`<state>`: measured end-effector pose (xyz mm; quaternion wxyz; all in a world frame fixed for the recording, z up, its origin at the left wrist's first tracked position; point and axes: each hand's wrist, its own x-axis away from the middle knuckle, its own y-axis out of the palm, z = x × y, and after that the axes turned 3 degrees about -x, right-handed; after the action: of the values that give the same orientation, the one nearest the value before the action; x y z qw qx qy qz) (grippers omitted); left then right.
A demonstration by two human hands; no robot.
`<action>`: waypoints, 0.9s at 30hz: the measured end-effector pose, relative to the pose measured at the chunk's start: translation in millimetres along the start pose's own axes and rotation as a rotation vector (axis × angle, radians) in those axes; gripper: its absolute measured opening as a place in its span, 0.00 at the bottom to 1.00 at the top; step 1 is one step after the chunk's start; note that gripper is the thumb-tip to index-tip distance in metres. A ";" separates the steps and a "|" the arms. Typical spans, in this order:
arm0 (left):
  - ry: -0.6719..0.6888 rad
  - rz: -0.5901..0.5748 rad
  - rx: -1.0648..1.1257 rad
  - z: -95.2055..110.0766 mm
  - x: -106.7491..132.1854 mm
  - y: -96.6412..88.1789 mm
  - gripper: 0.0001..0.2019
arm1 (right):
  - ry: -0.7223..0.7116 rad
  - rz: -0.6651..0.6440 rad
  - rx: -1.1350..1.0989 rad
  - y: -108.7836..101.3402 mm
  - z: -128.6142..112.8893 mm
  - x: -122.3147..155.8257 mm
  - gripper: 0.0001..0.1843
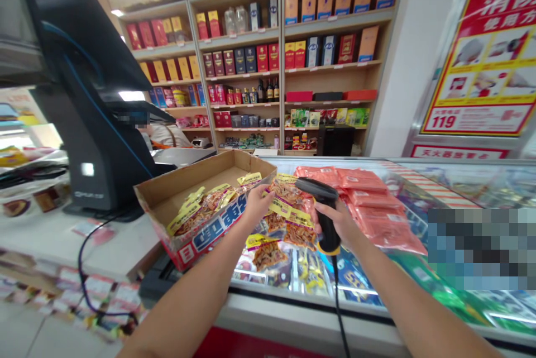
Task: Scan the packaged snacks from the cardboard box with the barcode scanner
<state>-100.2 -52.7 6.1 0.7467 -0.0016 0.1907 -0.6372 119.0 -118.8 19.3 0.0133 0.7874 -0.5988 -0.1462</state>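
Observation:
My left hand (256, 203) is closed on a clear snack packet with a yellow label (288, 201), held up over the glass freezer lid. My right hand (341, 223) grips a black barcode scanner (321, 201) with a yellow base, its head pointing at the packet; its cable hangs down in front of the counter. Just left stands an open cardboard box (167, 193) with several more yellow-labelled packets (201, 207) inside. Another such packet (263, 252) lies on the glass below my hands.
A stack of pink packets (368, 201) lies on the freezer lid (439, 179) to the right. A black checkout terminal (90, 101) stands on the counter at left. Wooden shelves (272, 67) of boxed bottles fill the back wall. A red poster (489, 62) hangs at right.

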 end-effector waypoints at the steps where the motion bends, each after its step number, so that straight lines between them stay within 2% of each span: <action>1: -0.027 -0.028 -0.073 3.9 -1.6 -6.7 0.10 | -0.009 0.009 -0.011 -1.0 0.7 -0.9 0.17; 4: -0.068 -0.107 -0.425 20.9 2.6 -26.0 0.11 | -0.018 0.087 -0.075 -4.1 2.2 -3.6 0.16; 8: 0.088 -0.156 -0.960 45.9 39.0 -42.9 0.24 | -0.023 0.170 -0.147 -5.1 0.4 -5.5 0.17; 10: 0.148 -0.309 -1.086 51.4 65.1 -49.1 0.36 | -0.010 0.192 -0.167 -4.3 -1.2 -5.4 0.18; 13: 0.170 -0.606 -1.168 45.9 95.3 -57.0 0.51 | -0.004 0.234 -0.167 -2.7 -2.7 -5.0 0.19; 14: 0.167 -0.675 -1.182 41.4 100.6 -58.4 0.51 | -0.018 0.253 -0.160 -2.0 -2.9 -4.9 0.18; 16: 0.170 -0.731 -1.190 31.9 104.4 -57.9 0.44 | -0.042 0.277 -0.153 -1.0 -2.8 -4.9 0.18; 19: 0.216 -0.680 -1.185 26.2 99.4 -49.8 0.31 | -0.036 0.257 -0.155 -0.3 -1.9 -4.9 0.18; 22: 0.262 -0.630 -1.229 42.6 83.7 -42.5 0.24 | -0.017 0.226 -0.187 -1.3 -0.9 -4.9 0.18; 25: 0.259 -0.576 -1.295 77.5 42.9 -44.8 0.18 | -0.024 0.240 -0.193 -2.6 -0.9 -5.5 0.17; 27: 0.286 -0.456 -1.292 97.9 -0.3 -49.5 0.15 | -0.040 0.260 -0.163 -3.1 -1.1 -6.1 0.17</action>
<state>-119.2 -85.2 109.1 0.4115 -0.4016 0.6227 -0.5308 120.7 -112.3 21.1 0.0839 0.6964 -0.6819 -0.2071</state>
